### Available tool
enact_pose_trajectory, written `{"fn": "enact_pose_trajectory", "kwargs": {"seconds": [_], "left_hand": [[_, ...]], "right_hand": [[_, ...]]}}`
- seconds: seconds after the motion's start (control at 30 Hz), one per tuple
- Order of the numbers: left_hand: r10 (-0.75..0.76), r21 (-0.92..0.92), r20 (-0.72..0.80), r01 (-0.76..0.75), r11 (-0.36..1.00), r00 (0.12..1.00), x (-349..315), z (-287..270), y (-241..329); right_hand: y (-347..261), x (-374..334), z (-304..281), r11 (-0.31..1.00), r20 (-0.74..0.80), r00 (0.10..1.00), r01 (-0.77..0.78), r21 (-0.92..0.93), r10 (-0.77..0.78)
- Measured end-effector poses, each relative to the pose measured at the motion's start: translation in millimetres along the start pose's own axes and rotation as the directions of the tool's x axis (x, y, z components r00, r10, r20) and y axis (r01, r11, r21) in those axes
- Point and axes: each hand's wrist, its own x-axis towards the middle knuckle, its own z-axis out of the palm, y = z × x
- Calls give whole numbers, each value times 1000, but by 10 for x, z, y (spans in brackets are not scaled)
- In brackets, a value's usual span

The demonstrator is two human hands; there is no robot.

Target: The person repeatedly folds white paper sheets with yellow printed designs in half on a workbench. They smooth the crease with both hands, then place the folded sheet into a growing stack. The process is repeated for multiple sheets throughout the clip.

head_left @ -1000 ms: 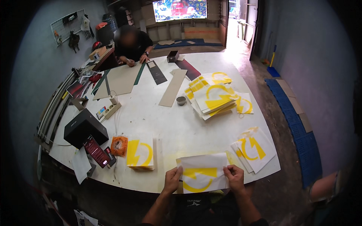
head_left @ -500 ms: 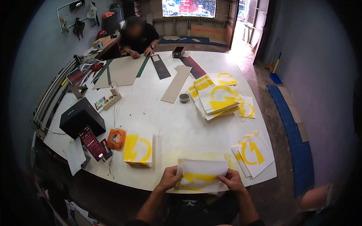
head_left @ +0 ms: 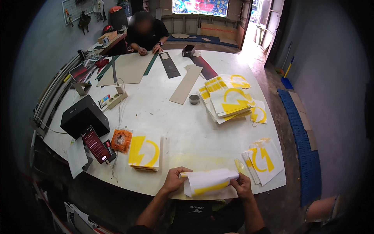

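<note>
A white sheet with yellow print (head_left: 208,182) is held at the table's near edge, bent so that its upper part curls over. My left hand (head_left: 175,180) pinches its left end, and my right hand (head_left: 242,186) grips the right end between thumb and fingers. Left of my left hand stands a neat stack of white sheets with a yellow bolt design (head_left: 144,150). Beyond my right hand lies a fanned pile of similar printed sheets (head_left: 265,162). A small yellow-stained piece (head_left: 240,166) rests between that pile and the held sheet.
Farther right is a larger printed pile (head_left: 230,103) beside a small round tub (head_left: 194,99). A black box (head_left: 85,118), a phone (head_left: 95,145), an orange packet (head_left: 122,140) and a power strip (head_left: 116,100) occupy the left. Another person (head_left: 146,33) works over grey board (head_left: 124,68) across the table.
The held sheet was flatter, facing me with its yellow design showing; now it is bent and its upper edge curls. Both hands keep hold of its ends. The view has shifted slightly.
</note>
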Motion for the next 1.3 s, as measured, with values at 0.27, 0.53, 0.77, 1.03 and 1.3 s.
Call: {"fn": "enact_pose_trajectory", "kwargs": {"seconds": [0.27, 0.53, 0.77, 1.03, 1.3], "left_hand": [[153, 198, -338, -89, 976, 928, 22, 256, 129], [-36, -206, -154, 3, 979, 987, -85, 230, 49], [-213, -314, -10, 199, 929, 977, 50, 423, 152], [-220, -440, 240, 308, 843, 946, 231, 256, 268], [-168, -541, 250, 282, 793, 953, 184, 213, 590]], "right_hand": [[181, 65, -118, 985, -102, 989, -119, -123, 107], [101, 238, 78, 968, -154, 965, -230, -99, 213], [451, 355, -4, 976, -43, 975, -218, -8, 218], [276, 387, 35, 845, 49, 948, -304, 440, 315], [35, 246, 63, 994, 292, 950, -93, -63, 107]]}}
